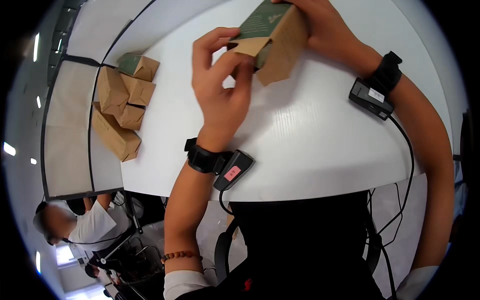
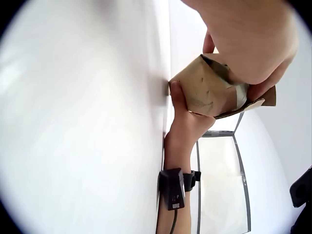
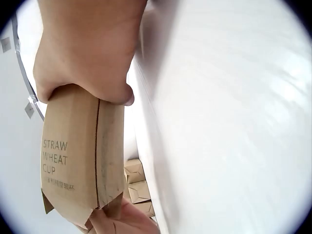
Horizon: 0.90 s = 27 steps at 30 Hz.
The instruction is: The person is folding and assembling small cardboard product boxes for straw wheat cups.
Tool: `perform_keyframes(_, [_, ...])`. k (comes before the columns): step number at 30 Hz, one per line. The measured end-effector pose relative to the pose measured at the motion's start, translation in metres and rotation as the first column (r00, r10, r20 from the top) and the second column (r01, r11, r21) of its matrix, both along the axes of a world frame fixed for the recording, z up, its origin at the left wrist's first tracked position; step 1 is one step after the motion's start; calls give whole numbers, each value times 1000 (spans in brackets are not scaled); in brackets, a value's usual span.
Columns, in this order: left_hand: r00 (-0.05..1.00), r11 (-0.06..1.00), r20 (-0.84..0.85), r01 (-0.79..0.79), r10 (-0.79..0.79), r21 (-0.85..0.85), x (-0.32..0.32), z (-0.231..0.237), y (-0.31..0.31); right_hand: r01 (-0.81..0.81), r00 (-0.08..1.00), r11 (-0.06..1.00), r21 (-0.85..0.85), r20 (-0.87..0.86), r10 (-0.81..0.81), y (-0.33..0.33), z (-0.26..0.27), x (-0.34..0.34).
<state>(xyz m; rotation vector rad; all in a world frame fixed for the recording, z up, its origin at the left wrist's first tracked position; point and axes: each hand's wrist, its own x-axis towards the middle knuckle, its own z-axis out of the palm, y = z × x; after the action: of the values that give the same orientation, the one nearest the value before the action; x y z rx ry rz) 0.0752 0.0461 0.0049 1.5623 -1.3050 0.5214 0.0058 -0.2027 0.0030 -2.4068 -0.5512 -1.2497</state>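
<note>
A brown cardboard box [image 1: 284, 56] with a dark green printed side is held tilted over the white table. Its near end stands open, with flaps spread out. My right hand [image 1: 327, 31] grips the far end, thumb on one side and fingers on the other. At the open end, my left hand [image 1: 220, 92] has curled fingers and thumb on the flaps, with fingertips right at the mouth. In the left wrist view a pale greyish surface shows in the opening, partly hidden by that hand. "STRAW WHEAT CUP" is printed on the box [image 3: 73, 146] in the right wrist view.
Several closed cardboard boxes [image 1: 114, 92] lie piled at the table's left side against a pale partition [image 1: 70, 82]. The white table [image 1: 310, 150] extends around my forearms. Cables run from the wrist cameras [image 1: 235, 170]. Another person [image 1: 95, 225] sits beyond the partition.
</note>
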Motion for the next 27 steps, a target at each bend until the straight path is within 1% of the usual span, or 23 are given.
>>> perform_keyframes(1, [1000, 1000, 4, 6, -6, 8, -1, 2, 0, -4, 1000, 1000, -4, 14, 4, 1, 1, 3])
perform_keyframes(2, [998, 999, 46, 32, -33, 11, 3, 0, 0, -3, 1000, 1000, -10, 27, 4, 2, 1, 5])
perform_keyframes(3, [998, 998, 48, 43, -45, 45, 5, 2, 1, 2, 999, 1000, -16, 37, -1, 3, 2, 5])
perform_keyframes(5, [997, 991, 40, 66, -71, 113, 7, 4, 4, 14, 1000, 1000, -1, 2, -14, 4, 3, 2])
perform_keyframes(6, [991, 971, 111, 51, -78, 232, 8, 9, 9, 11, 1000, 1000, 6, -6, -11, 5, 3, 2])
perform_keyframes(9, [975, 978, 187, 79, -116, 193, 9, 10, 5, -2, 1000, 999, 33, 11, 1, 3, 3, 3])
perform_keyframes(10, [979, 979, 176, 70, -105, 193, 9, 9, 4, -8, 1000, 999, 43, 23, 7, 2, 3, 3])
perform_keyframes(12, [984, 980, 157, 50, -82, 193, 9, 8, 3, 61, 997, 998, -1, 42, -61, 3, 3, 4])
perform_keyframes(15, [983, 977, 182, -42, 3, 209, 12, 4, 4, 150, 987, 987, -48, 70, -147, 12, 3, 4])
perform_keyframes(16, [969, 975, 246, -81, 28, 207, 12, 6, 6, 179, 982, 982, -61, 78, -174, 14, 4, 3])
perform_keyframes(19, [974, 993, 226, -44, 18, 112, 17, 0, 5, 117, 992, 989, -92, 64, -112, 16, 7, 1])
perform_keyframes(22, [976, 998, 219, 4, -17, 60, 21, -1, 8, 62, 998, 995, -73, 19, -61, 16, 10, -1])
perform_keyframes(25, [961, 999, 275, 32, -35, 16, 21, 3, 7, 54, 998, 997, -61, -19, -55, 15, 12, -4])
perform_keyframes(27, [959, 1000, 283, 22, -22, 5, 22, 4, 7, 72, 997, 996, -59, -30, -74, 14, 10, -3])
